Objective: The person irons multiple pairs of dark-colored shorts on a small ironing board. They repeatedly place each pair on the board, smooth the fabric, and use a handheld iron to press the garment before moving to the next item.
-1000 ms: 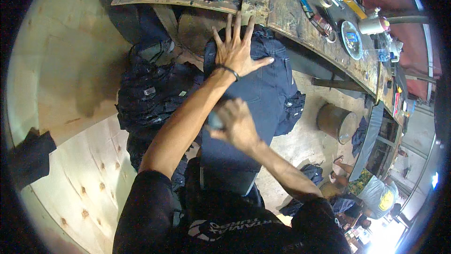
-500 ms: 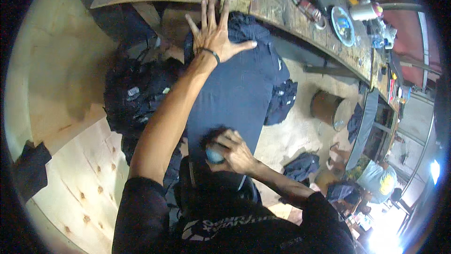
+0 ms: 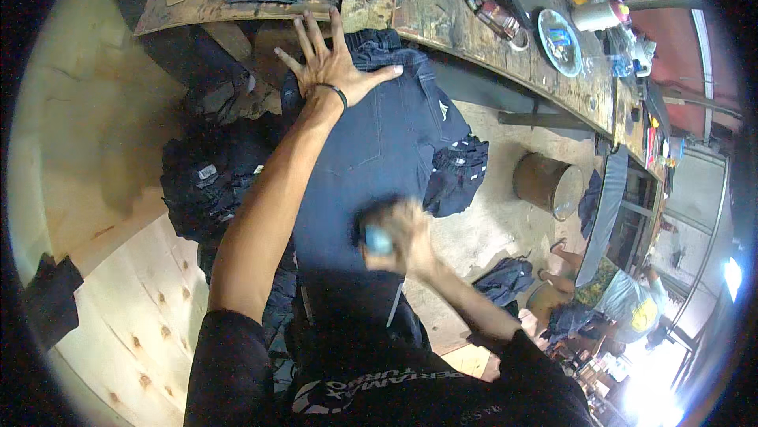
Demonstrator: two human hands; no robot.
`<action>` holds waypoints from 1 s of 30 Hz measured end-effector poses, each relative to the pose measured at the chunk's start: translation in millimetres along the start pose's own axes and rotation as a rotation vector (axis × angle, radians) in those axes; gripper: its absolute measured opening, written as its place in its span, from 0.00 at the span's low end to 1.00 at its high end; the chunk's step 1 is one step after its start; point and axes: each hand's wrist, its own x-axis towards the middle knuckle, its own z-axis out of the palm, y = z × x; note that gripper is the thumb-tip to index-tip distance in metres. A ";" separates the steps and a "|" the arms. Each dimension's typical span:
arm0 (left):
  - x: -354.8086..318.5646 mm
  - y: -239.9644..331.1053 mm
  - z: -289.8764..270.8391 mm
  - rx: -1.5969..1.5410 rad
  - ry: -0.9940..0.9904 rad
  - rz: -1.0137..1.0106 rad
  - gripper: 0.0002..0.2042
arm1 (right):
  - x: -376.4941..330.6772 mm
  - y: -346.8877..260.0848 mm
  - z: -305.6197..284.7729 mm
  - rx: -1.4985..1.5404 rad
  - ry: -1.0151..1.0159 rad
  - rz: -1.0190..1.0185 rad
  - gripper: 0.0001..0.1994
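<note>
Here, left grip spreads wide on trousers; right grip holds 1 blue object.

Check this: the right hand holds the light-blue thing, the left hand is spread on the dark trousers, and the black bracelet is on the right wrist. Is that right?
Wrong side for the black bracelet: the head view shows it round the wrist of the left hand, which is spread on the dark trousers. The right hand does hold the light-blue thing.

Downward fisheye view from the wearer's head
</note>
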 end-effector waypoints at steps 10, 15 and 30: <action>3.8 4.1 -5.7 -0.004 -0.054 -0.086 0.78 | 34.5 23.6 -25.8 0.028 0.073 0.019 0.26; -0.1 0.3 5.9 -0.011 -0.025 -0.054 0.77 | 50.0 36.4 -22.7 -0.167 0.203 0.186 0.26; -244.0 -106.4 10.4 -0.778 -0.078 -0.309 0.44 | -25.6 -11.2 -28.6 0.279 0.132 1.010 0.39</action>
